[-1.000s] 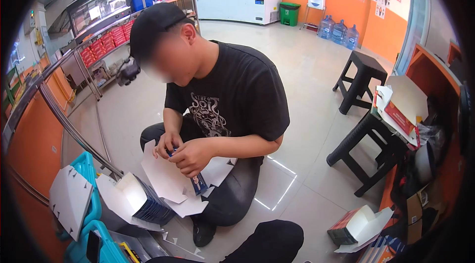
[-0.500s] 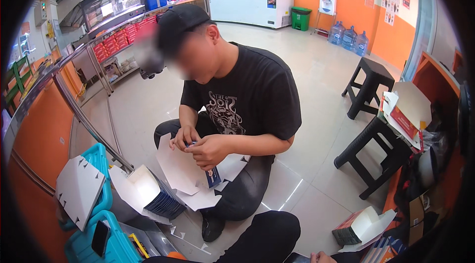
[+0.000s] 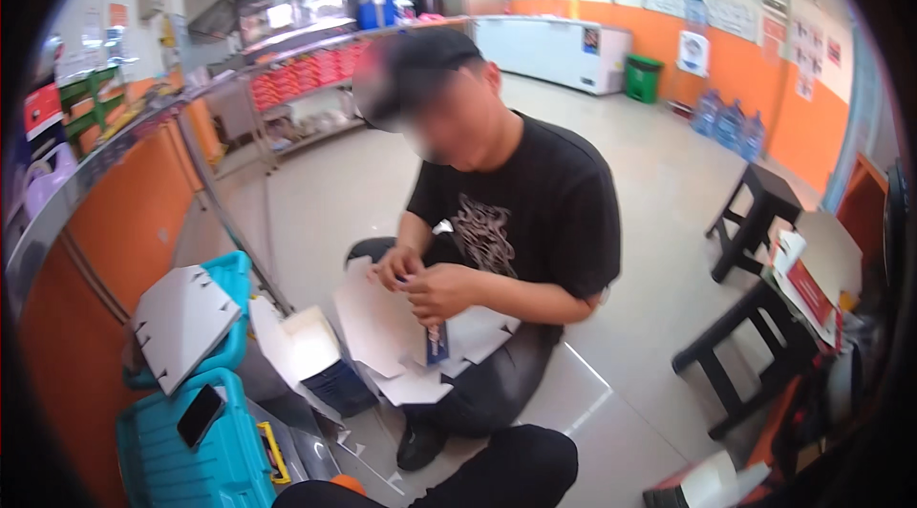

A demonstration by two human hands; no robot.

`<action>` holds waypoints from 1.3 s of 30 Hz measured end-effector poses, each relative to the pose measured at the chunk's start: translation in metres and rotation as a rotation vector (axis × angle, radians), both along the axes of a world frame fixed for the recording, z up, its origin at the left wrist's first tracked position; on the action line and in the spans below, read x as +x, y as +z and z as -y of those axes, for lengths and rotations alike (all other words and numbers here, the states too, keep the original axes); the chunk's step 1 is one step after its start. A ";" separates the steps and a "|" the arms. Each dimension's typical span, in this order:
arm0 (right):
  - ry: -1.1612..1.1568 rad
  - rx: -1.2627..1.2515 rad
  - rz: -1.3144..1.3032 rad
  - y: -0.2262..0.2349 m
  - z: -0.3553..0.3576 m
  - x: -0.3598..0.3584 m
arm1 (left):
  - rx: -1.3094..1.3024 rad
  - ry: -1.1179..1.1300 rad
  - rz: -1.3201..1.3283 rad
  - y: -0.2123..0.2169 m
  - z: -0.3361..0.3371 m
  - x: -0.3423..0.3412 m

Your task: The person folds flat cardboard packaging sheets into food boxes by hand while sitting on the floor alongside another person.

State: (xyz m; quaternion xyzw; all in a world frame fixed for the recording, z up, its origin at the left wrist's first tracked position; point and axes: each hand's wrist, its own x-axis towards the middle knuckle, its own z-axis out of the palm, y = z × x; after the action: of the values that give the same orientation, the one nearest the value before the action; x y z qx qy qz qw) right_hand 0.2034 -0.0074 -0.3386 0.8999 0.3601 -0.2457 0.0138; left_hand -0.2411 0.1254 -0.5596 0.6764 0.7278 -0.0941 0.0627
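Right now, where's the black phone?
In the head view the black phone lies at the lower left, flat on top of the teal plastic crate, just below the flat grey cardboard sheet and left of the folded white box.

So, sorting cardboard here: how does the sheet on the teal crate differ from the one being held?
The crate sheet lies flat and untouched; the held sheet is partly folded in a seated person's hands. The crate sheet looks plain; the held sheet shows a blue panel. Both are pale notched cardboard.
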 end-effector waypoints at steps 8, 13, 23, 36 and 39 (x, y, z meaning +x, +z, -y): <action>0.103 0.074 -0.037 0.010 0.000 -0.002 | -0.045 0.095 -0.031 0.003 0.026 -0.013; 0.111 0.153 -0.049 0.010 0.002 0.003 | -0.094 0.111 -0.063 0.007 0.024 -0.020; 0.069 0.303 -0.161 0.021 0.011 0.006 | -0.208 0.207 -0.130 0.021 0.030 -0.053; 0.030 0.508 -0.147 0.025 0.028 0.008 | -0.161 0.320 0.482 0.052 0.017 0.015; 0.006 0.506 -0.144 0.023 0.034 0.007 | 0.227 0.104 0.805 0.136 -0.016 0.101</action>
State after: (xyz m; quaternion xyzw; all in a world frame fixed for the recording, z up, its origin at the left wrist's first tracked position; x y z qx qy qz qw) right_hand 0.2105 -0.0417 -0.3159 0.8537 0.4130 -0.2113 -0.2366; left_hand -0.1405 0.1413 -0.4235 0.6243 0.6840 0.2619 0.2718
